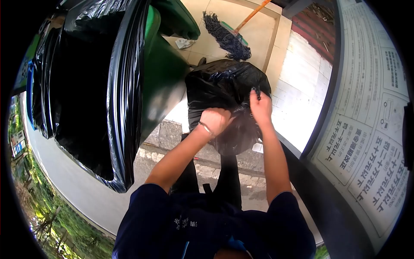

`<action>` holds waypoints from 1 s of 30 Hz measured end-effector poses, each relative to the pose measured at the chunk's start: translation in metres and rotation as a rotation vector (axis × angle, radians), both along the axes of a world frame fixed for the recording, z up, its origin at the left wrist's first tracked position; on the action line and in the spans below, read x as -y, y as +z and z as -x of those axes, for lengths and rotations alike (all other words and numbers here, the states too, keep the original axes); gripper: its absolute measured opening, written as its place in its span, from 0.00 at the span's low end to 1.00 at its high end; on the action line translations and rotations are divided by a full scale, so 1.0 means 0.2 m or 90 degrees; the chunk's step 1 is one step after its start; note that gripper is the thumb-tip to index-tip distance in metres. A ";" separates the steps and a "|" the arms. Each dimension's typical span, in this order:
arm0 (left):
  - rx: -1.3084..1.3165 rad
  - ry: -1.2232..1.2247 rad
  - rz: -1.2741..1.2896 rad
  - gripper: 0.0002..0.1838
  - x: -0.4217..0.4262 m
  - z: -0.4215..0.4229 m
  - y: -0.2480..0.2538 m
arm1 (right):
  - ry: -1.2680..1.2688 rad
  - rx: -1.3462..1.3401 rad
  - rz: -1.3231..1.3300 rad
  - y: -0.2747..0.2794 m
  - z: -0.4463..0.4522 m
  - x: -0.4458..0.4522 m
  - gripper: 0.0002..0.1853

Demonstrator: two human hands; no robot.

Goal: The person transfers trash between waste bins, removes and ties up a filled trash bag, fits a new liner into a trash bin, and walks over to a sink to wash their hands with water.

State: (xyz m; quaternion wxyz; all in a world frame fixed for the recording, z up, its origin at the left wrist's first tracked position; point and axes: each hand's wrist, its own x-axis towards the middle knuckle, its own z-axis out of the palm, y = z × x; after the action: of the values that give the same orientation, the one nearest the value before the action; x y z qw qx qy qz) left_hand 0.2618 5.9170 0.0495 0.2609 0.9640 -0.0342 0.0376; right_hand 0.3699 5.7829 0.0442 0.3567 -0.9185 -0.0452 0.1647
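Note:
A full black garbage bag [215, 86] stands on the floor in front of my legs, its top gathered and twisted. My left hand [217, 121] is closed in a fist on the gathered plastic near the bag's middle. To its right, my right hand [261, 108] pinches a twisted end of the bag, and a dark tip of plastic sticks up above the fingers. A bracelet circles my left wrist. The bag's far side bulges away from me, and its underside is hidden.
At left stands a green wheeled bin [166, 73] beside a large opening lined with a black liner [123, 129]. A mop [228, 36] lies behind the bag, near a crumpled paper [184, 43]. A printed notice board [366, 129] rises at right. A stone step [252, 170] runs beneath me.

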 end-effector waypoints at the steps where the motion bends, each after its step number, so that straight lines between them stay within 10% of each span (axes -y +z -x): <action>1: -0.056 -0.009 -0.019 0.11 0.00 0.03 -0.01 | -0.023 -0.043 0.040 -0.02 -0.06 0.02 0.16; 5: -0.302 0.044 -0.061 0.14 -0.12 0.49 -0.33 | -0.006 -0.028 0.393 -0.54 -0.33 0.33 0.16; 13: -0.348 0.157 0.198 0.10 -0.03 0.97 -0.66 | 0.149 0.017 0.463 -1.10 -0.42 0.32 0.15; 15: -0.131 0.195 0.329 0.06 -0.02 0.85 -0.59 | -0.030 0.069 0.381 -1.02 -0.41 0.31 0.15; 17: -0.384 0.336 0.623 0.16 -0.08 0.67 -0.36 | -0.205 0.061 0.208 -0.92 -0.39 0.39 0.19; 21: -0.345 0.356 0.987 0.23 -0.02 0.18 -0.23 | -0.594 -0.095 -0.574 -0.53 -0.08 0.36 0.22; 24: -0.213 0.252 0.841 0.16 0.04 -0.03 -0.23 | -0.423 0.016 -0.288 -0.28 0.26 0.38 0.16; 28: -0.134 -0.096 0.281 0.48 0.10 -0.03 -0.21 | -0.085 0.169 -0.063 -0.12 0.56 0.27 0.11; 30: -0.225 -0.128 0.470 0.39 0.20 0.06 -0.50 | 0.102 0.155 -0.133 -0.06 0.61 0.18 0.11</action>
State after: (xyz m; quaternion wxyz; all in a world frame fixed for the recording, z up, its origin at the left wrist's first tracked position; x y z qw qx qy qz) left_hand 0.2496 5.8774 -0.0503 0.5929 0.7894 -0.0670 -0.1445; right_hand 0.2486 5.7478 0.0329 0.4278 -0.8831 -0.1780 0.0743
